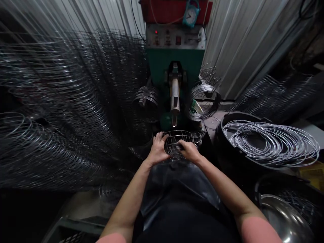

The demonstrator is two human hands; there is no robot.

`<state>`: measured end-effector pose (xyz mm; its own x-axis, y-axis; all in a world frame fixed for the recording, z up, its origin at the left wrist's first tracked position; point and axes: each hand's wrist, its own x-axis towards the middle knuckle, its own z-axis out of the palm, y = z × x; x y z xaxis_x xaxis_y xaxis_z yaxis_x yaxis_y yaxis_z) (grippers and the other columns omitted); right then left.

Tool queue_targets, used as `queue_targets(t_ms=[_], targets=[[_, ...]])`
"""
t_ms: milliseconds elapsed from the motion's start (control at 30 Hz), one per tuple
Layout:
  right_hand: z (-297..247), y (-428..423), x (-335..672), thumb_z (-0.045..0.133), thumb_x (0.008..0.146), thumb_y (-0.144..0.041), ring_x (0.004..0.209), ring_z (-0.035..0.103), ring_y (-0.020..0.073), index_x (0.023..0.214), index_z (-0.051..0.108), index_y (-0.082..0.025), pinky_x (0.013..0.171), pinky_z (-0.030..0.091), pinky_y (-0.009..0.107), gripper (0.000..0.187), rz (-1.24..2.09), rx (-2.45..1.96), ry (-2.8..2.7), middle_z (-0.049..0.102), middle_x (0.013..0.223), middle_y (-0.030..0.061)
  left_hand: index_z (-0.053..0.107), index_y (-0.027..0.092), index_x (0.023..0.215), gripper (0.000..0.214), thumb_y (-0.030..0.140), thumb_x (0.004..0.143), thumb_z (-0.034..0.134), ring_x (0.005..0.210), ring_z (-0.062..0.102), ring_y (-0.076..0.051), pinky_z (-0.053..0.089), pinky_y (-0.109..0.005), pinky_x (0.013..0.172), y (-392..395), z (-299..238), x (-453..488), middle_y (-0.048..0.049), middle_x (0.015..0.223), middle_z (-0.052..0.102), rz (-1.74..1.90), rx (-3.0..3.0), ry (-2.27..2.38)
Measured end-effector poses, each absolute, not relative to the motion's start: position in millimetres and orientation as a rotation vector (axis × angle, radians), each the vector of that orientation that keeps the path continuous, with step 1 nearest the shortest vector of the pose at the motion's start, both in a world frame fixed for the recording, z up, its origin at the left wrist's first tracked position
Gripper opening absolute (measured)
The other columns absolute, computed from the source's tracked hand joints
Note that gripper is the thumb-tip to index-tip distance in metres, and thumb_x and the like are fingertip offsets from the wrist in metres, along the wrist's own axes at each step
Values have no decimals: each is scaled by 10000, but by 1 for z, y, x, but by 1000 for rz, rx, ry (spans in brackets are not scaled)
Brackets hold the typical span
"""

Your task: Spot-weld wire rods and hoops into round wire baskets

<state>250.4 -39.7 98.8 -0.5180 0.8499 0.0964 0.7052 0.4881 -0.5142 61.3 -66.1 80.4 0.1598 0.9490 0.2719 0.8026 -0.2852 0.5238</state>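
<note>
A round wire basket point(186, 135) of thin metal rods sits in front of my body, just below the metal electrode point(174, 116) of a green machine. My left hand point(157, 150) is around the basket's left side, with thumb and forefinger reaching over its edge. Over the right part of the grid, my right hand point(189, 151) is closed, its fingertips curled inward. Whatever those fingertips pinch is hidden. The electrode tip is apart from both hands.
The green machine point(154, 59) has a control panel point(164, 35) and a blue clock point(191, 15). Tall stacks of wire rings point(83, 98) crowd the left. At right, a black tub point(224, 135) holds wire hoops point(273, 141); a metal bowl point(283, 216) lies lower.
</note>
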Motion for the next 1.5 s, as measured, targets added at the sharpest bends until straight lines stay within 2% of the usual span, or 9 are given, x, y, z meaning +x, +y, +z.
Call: queue_targets(t_ms=[100,233,467,633,767,1033,1267,1367,1500], targets=[[100,-39,259,519,836,-159,891,627,167,978,637,-202,784,453,259,190,727,-1022,-2445,679,962,46,415,139,1284,938,331,466,833,1337,255,-370,243,-529,1099,-65,80,57,-192,1397,310,870,2140,1657],[105,-33,266,607,787,-196,938,606,192,1082,622,-185,814,465,297,295,763,-916,-2556,650,1021,72,417,131,1287,957,332,454,842,1345,244,-371,241,-515,1108,-62,77,53,-193,1410,295,860,2098,1641],[90,-24,259,563,739,-64,943,606,183,1052,628,-198,820,465,287,347,710,-951,-2577,645,1007,61,407,190,1297,959,319,449,837,1358,231,-364,250,-527,1104,-48,67,45,-151,1437,287,825,2060,1642],[82,-16,255,544,762,-75,885,622,179,1017,634,-201,769,473,268,298,651,-970,-2573,650,975,66,419,156,1291,966,302,433,839,1359,232,-365,262,-503,1110,-34,59,40,-175,1436,277,842,2048,1613],[84,-4,253,552,757,-65,863,623,175,995,639,-205,750,469,258,290,587,-999,-2571,649,958,59,421,184,1292,950,287,443,835,1358,247,-351,278,-492,1108,-20,59,39,-152,1438,290,872,2045,1594],[90,13,249,557,824,-126,862,616,160,934,649,-190,753,460,239,157,554,-995,-2489,654,938,58,458,141,1264,945,313,423,852,1314,326,-354,321,-478,1085,4,63,38,-176,1376,366,933,2060,1526],[78,17,246,544,857,-174,873,635,158,963,660,-219,754,459,230,163,514,-1110,-2385,677,969,41,445,162,1269,936,333,438,841,1320,312,-354,300,-475,1093,10,63,40,-162,1389,339,900,2052,1653],[79,28,238,544,866,-201,878,635,164,934,668,-222,764,463,239,143,490,-1206,-2330,672,988,43,464,171,1247,930,341,415,842,1302,334,-359,313,-477,1082,22,67,39,-143,1354,380,910,2008,1702],[81,25,239,606,808,-230,921,607,190,1007,661,-244,821,466,289,207,549,-1239,-2068,631,1041,61,478,150,1231,930,351,403,852,1273,373,-339,340,-445,1068,28,70,41,-153,1326,402,910,1991,1717]])
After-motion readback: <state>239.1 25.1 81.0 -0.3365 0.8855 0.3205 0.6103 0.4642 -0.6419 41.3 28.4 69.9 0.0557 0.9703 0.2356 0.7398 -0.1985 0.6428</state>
